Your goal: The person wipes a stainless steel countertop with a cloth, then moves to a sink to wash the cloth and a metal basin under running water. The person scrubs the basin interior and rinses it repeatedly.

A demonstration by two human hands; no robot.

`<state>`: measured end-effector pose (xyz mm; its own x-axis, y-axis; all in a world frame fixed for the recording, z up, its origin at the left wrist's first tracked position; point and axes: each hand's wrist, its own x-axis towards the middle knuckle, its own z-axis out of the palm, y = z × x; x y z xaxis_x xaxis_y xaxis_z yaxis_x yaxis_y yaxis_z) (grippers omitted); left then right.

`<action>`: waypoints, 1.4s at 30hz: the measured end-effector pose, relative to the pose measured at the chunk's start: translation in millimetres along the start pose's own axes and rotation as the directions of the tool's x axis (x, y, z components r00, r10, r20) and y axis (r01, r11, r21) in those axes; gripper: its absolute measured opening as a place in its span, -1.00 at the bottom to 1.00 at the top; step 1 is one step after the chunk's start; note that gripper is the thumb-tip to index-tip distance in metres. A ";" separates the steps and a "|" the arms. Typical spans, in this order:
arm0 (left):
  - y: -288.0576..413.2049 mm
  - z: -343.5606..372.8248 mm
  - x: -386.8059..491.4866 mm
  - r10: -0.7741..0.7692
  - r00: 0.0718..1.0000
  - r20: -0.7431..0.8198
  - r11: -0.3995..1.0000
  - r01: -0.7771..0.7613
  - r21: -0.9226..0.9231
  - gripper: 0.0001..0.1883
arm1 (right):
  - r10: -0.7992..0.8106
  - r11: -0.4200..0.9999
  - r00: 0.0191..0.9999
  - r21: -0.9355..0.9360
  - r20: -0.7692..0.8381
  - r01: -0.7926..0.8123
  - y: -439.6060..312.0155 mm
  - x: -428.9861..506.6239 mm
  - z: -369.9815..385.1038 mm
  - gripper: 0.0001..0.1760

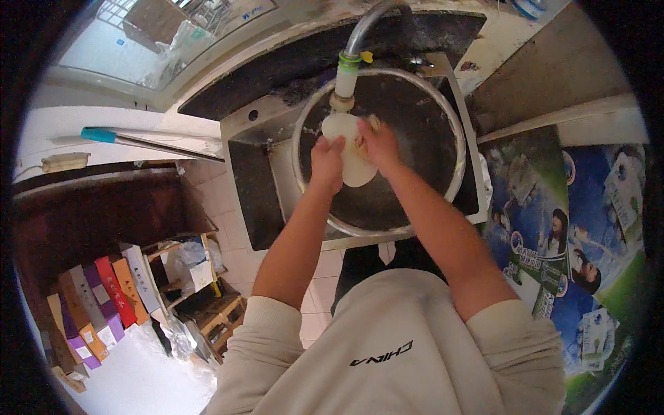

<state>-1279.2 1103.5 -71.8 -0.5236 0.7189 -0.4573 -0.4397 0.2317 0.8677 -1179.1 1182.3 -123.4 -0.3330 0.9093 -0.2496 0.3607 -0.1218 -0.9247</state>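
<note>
Under the white tap nozzle (pixel 346 85) is a pale, elongated object (pixel 358 166) with rounded ends; its exact kind is unclear. My left hand (pixel 328 162) grips its left side, thumb on top. On its right edge lies my right hand (pixel 381 145), with something small and yellowish, perhaps a sponge or scrubber (pixel 372 124), between the fingers. Both hands are over a large round metal basin (pixel 456 155) that sits across the sink (pixel 277 181). Whether water is running cannot be made out clearly.
A pole with a teal grip (pixel 98 135) leans towards the sink's left side. Boxes of several colours (pixel 116 293) stand lower left beside a wooden shelf (pixel 181 295). Printed poster sheets (pixel 550 223) cover the right side. A window (pixel 140 46) is at the upper left.
</note>
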 end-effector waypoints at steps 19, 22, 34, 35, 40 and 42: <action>-4.2 -7.3 34.4 -0.067 0.998 0.000 0.905 0.061 0.422 -0.63 | -0.095 0.976 0.995 -0.200 -0.014 0.090 25.2 -19.9 18.8 -0.60; -9.8 -5.7 32.1 -0.093 0.996 0.010 0.899 0.079 0.430 -0.57 | 0.269 0.829 0.930 0.431 0.251 -0.356 18.5 17.0 -7.3 -0.66; -22.8 -4.6 77.7 0.347 0.923 -0.166 0.735 -0.158 0.660 -0.66 | 0.308 0.771 0.951 0.587 -0.006 -0.247 -39.8 -50.4 17.3 -0.56; -24.0 -5.3 75.4 0.324 0.935 -0.142 0.624 -0.098 0.775 -0.64 | 0.329 0.726 0.943 0.627 0.044 -0.283 -38.2 -53.5 16.3 -0.57; -23.8 -12.9 35.6 0.220 0.974 -0.060 0.497 -0.060 0.866 -0.57 | 0.316 0.756 0.929 0.540 0.193 -0.369 -20.0 -34.2 6.6 -0.64; -17.6 -11.0 25.0 0.225 0.974 -0.003 0.464 -0.105 0.879 -0.57 | 0.307 0.850 0.936 0.393 0.171 -0.351 -15.3 -16.1 0.9 -0.65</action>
<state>-1292.5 1110.2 -100.7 -0.6115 0.7505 -0.2506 0.4923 0.6088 0.6222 -1180.1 1169.2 -105.5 -0.3499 0.7458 -0.5669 0.0815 -0.5787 -0.8115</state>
